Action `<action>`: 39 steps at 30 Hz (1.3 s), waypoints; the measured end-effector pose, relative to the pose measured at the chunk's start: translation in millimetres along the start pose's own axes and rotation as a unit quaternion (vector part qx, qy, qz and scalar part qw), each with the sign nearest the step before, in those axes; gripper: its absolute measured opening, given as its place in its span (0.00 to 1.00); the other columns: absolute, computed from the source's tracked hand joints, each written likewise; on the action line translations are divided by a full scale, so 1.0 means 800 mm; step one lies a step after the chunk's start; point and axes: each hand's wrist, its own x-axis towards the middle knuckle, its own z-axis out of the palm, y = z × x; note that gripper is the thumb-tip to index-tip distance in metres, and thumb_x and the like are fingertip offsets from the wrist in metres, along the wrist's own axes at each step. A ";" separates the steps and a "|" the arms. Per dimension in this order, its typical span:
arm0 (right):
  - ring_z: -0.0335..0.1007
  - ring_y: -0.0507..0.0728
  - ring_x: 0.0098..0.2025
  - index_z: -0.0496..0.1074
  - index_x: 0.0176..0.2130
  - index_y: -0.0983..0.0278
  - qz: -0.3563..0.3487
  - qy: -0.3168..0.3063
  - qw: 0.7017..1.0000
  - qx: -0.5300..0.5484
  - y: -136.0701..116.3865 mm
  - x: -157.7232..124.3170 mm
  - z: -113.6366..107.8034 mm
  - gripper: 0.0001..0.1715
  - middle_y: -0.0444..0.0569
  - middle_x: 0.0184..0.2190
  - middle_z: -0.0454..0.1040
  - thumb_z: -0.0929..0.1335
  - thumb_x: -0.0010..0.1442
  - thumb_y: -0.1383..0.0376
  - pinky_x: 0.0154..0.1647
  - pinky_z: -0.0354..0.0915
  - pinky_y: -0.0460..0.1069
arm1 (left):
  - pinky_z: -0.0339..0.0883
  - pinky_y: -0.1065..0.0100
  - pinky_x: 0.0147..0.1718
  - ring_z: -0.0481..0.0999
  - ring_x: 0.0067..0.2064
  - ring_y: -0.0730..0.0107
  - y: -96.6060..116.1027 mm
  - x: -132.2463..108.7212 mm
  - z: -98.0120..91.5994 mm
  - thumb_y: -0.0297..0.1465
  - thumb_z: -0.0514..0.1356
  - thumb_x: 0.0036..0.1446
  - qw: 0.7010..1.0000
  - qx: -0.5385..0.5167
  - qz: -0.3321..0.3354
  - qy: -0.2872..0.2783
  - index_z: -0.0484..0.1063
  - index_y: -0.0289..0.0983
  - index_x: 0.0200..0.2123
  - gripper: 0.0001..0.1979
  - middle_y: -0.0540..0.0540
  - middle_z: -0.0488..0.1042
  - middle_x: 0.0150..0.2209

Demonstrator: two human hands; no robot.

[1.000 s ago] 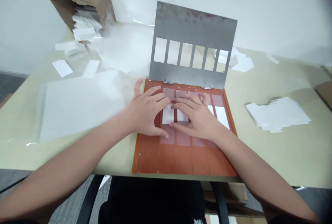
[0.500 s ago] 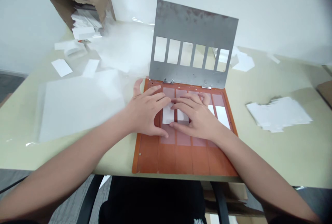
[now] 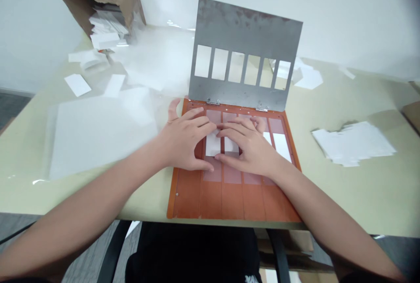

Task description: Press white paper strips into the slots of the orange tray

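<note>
An orange slotted board (image 3: 229,195) lies flat at the table's front edge, its hinged grey metal lid (image 3: 246,25) standing upright behind it with several rectangular windows. White cards (image 3: 212,145) sit in the board's slots. My left hand (image 3: 183,141) rests on the board's left part, fingers stretched over a card, thumb along its lower edge. My right hand (image 3: 249,145) lies beside it, fingers spread flat on the neighbouring cards. Another white card (image 3: 282,146) shows in the rightmost slot, uncovered.
A loose pile of white cards (image 3: 354,143) lies right of the board. A tipped cardboard box (image 3: 101,1) spilling white cards stands at the back left. Clear plastic sheets and a large white sheet (image 3: 98,130) cover the table's left side.
Both hands stay on the cards in nearly the same spots. The view has shifted slightly.
</note>
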 end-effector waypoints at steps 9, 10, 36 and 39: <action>0.61 0.69 0.62 0.62 0.57 0.59 0.046 -0.022 0.998 0.034 0.000 -0.001 0.002 0.33 0.52 0.55 0.74 0.71 0.58 0.49 0.62 0.41 0.67 | 0.31 0.37 0.65 0.62 0.66 0.41 -0.002 0.000 -0.004 0.51 0.62 0.52 0.999 -0.007 -0.033 -0.021 0.63 0.40 0.62 0.37 0.40 0.74 0.58; 0.60 0.70 0.63 0.62 0.57 0.58 0.052 -0.029 0.998 0.035 0.000 -0.001 0.002 0.33 0.52 0.56 0.74 0.70 0.58 0.49 0.62 0.40 0.67 | 0.32 0.38 0.65 0.62 0.66 0.42 -0.002 0.000 -0.004 0.50 0.61 0.53 0.999 -0.007 -0.037 -0.023 0.62 0.41 0.62 0.36 0.41 0.74 0.58; 0.58 0.71 0.63 0.61 0.59 0.57 0.085 -0.057 0.994 0.044 -0.001 -0.001 0.002 0.36 0.53 0.59 0.71 0.70 0.57 0.47 0.61 0.44 0.69 | 0.36 0.40 0.66 0.62 0.67 0.46 -0.004 0.001 -0.003 0.48 0.62 0.52 0.999 -0.013 -0.042 -0.017 0.62 0.42 0.63 0.37 0.39 0.73 0.58; 0.58 0.71 0.63 0.61 0.58 0.57 0.090 -0.058 0.993 0.050 -0.001 0.000 0.001 0.36 0.53 0.59 0.71 0.70 0.57 0.47 0.61 0.44 0.70 | 0.35 0.39 0.66 0.62 0.67 0.46 -0.005 0.000 -0.002 0.48 0.63 0.52 0.999 -0.013 -0.039 -0.015 0.62 0.42 0.63 0.38 0.40 0.73 0.58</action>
